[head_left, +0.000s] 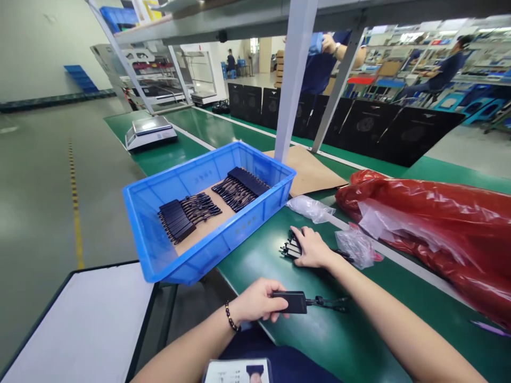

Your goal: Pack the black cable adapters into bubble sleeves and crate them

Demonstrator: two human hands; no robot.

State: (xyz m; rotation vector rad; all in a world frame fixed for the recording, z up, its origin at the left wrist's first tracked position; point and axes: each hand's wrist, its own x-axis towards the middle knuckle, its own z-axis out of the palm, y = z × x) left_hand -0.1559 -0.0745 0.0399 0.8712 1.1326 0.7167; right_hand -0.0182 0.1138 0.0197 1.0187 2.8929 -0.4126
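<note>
My left hand [261,302] grips a small flat black box with a bundled cable [294,302], near the front edge of the green bench. The cable trails off to the right of it. My right hand [313,246] rests over a small group of similar black cabled boxes [292,248] lying on the bench, its fingers curled round their far side. A blue plastic bin [239,234] stands to the left of my hands. Inside it, two rows of black cabled boxes [175,221] lie on brown cardboard.
A red plastic bag [439,213] lies at the right, with crumpled clear plastic [355,244] beside it. Brown cardboard [311,170] lies behind the bin. A shelf post [293,80] rises from the bench. A scale [150,130] sits at the far left; a co-worker [323,64] stands beyond.
</note>
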